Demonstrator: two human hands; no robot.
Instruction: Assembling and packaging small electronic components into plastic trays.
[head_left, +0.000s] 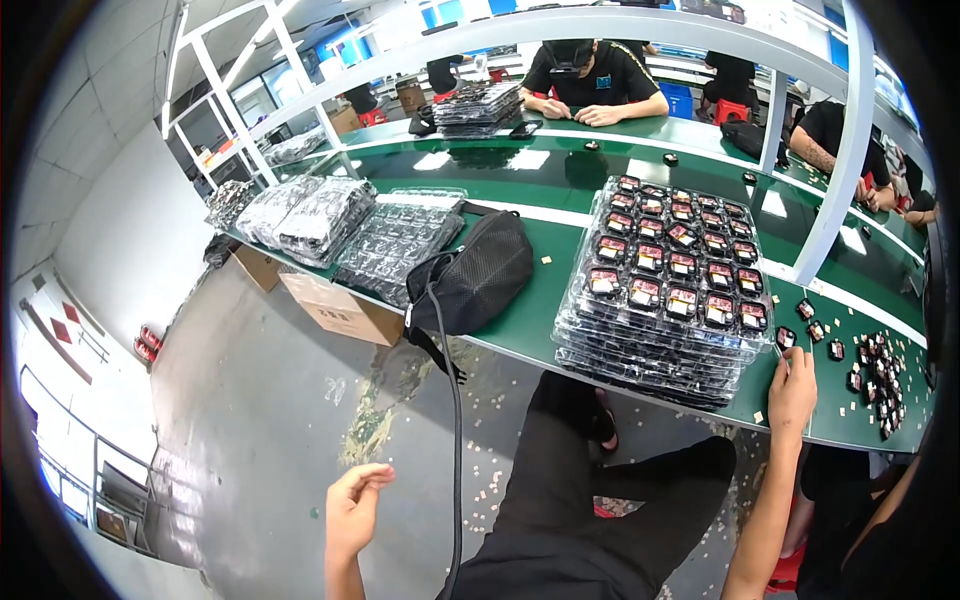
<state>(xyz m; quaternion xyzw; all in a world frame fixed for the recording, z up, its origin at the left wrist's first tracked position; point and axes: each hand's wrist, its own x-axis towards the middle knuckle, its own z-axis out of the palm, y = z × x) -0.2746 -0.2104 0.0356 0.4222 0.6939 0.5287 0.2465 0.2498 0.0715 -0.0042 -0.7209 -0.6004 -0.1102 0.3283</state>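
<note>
My left hand [358,505] hangs above the floor, left of my legs, fingers curled together with nothing visible in them. At the bench's near edge, my right hand [793,390] is closed beside a stack of clear plastic trays [655,345]. Its fingertips meet a small black labelled piece [786,338]; the exact grip is too small to make out. The top tray holds rows of similar black pieces [683,265] with red and pale labels, one lying askew. Right of my hand, several more are scattered, with a loose heap of them [882,385] farther right.
A black bag [490,270] with a hanging cable [452,430] sits on the green bench [530,335], left of the trays. Empty trays [405,240] and wrapped stacks [310,215] lie beyond. A white frame post [840,170] rises at right. Across the bench sits a person [595,80].
</note>
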